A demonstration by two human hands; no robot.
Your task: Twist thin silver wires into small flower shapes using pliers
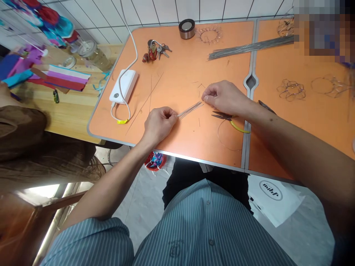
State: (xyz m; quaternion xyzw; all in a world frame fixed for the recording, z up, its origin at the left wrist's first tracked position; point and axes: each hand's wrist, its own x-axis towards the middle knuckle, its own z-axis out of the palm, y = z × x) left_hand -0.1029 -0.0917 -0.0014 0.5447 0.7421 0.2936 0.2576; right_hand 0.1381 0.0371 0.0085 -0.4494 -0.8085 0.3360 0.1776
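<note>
My left hand is closed, its thumb and fingers pinching one end of a small bunch of thin straight wires. The bunch slants up to the right, low over the orange table. By its far end my right hand has its fingertips pressed together; whatever lies between them is hidden. Under the right wrist lie pliers with dark pointed jaws and a yellow handle. One curved wire lies beside them. Short wire bits are scattered around the hands.
A long bundle of wires lies at the back right, near bent wire rings. Farther back stand a roll of tape and keys. A white power bank with a cable sits left. Another person's brown clothing shows at the left.
</note>
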